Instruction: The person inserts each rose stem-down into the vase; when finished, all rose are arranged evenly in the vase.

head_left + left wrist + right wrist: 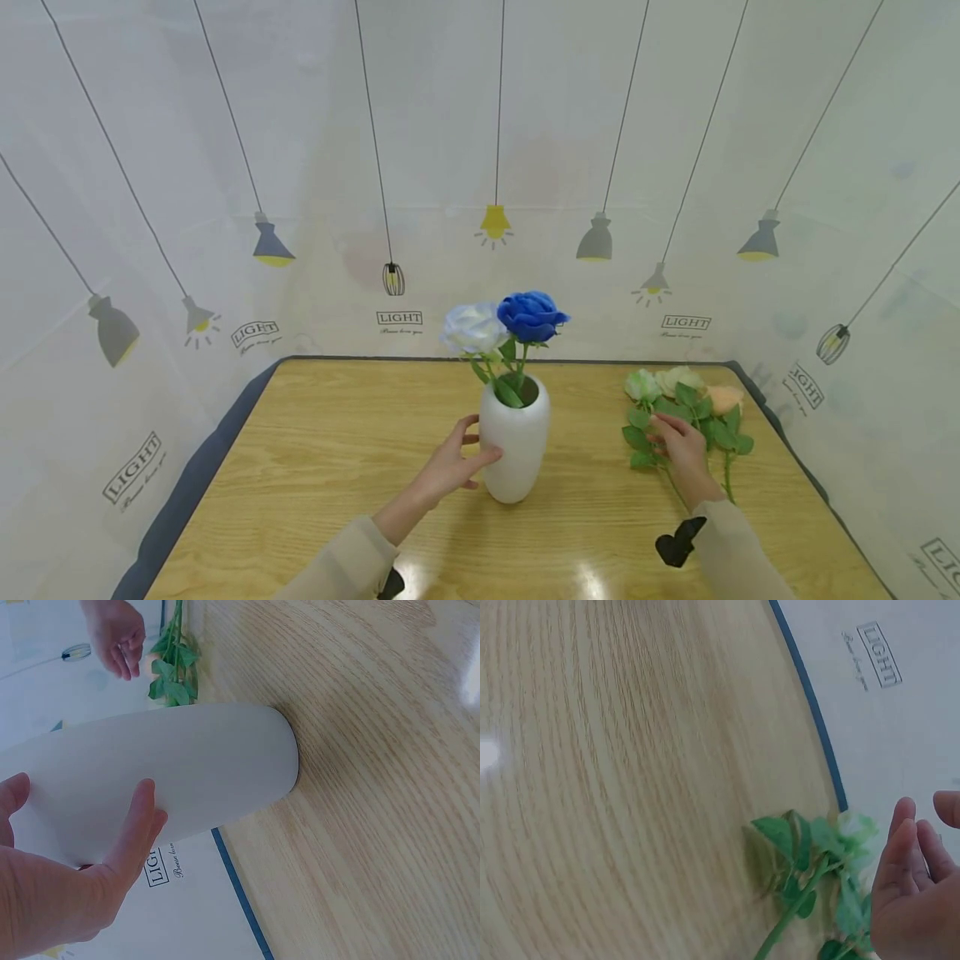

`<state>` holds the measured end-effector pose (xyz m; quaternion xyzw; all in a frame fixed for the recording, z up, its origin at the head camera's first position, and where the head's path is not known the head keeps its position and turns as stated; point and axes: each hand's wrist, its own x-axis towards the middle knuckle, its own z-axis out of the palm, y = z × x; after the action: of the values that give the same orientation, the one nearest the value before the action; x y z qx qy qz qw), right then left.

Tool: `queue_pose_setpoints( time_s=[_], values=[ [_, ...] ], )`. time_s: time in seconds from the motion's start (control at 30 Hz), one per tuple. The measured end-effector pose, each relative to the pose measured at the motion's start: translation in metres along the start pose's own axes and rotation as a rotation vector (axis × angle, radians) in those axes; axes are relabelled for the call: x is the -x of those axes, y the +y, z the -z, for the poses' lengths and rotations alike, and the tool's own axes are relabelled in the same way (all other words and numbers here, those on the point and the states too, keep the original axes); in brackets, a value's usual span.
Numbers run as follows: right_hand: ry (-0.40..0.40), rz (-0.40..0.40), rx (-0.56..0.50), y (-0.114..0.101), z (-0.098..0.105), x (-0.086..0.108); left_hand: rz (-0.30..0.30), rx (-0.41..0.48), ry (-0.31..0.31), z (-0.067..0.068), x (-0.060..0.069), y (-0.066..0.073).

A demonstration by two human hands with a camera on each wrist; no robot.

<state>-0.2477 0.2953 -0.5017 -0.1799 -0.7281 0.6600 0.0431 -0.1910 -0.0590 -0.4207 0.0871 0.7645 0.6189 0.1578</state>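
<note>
A white vase stands upright on the table, holding a pale blue-white rose and a deep blue rose. My left hand grips the vase's left side, thumb on the near face and fingers spread round the far side. On the right lies a bunch of roses: a greenish-white rose, a cream rose and a peach rose, their leafy stems towards me. Over these stems is my right hand; in the right wrist view a gap shows between its thumb and relaxed fingers.
The wooden table has a dark blue edge. Behind it and at both sides hangs a pale wall cloth printed with lamps. Green leaves and a stem lie near the table's edge in the right wrist view.
</note>
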Motion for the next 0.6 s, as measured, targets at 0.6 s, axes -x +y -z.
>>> queue_pose_setpoints(
  time_s=[0.6],
  values=[
    [0.019, -0.114, 0.125, 0.047, 0.028, 0.003, -0.003, 0.005, 0.001, 0.0, 0.003, 0.004]
  ],
)
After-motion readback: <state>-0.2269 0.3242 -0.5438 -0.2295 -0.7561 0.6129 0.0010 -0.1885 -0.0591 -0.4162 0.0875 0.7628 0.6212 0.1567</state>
